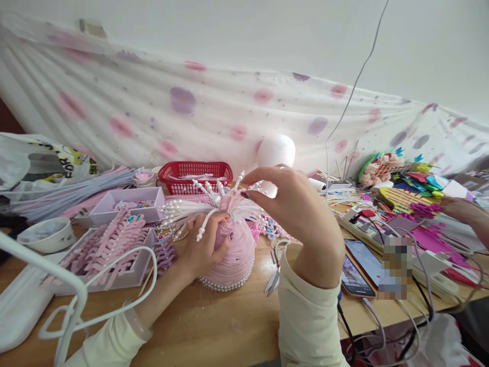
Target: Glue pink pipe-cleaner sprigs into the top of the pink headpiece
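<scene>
Steadying ball (pixel 239 250), fingers at stems (pixel 240 177).
Left hand (pixel 202 244) clamped on at 9 o'clock; right hand (pixel 284 196) at 1, pinch unclear; next needs lightness.

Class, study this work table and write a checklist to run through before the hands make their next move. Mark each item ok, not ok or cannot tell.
1. Left hand on the pink dome: ok, its fingers and thumb rest against it.
2. Left hand free of stems: not ok, a pearl-tipped stem hangs over it.
3. Right hand grip on a stem: cannot tell, its fingertips are near the stems but contact is unclear.
4. Pearl trim along the dome's lower edge: ok in front; the back is hidden.
5. Scissors out of both hands: ok, they lie beside the dome.
</scene>
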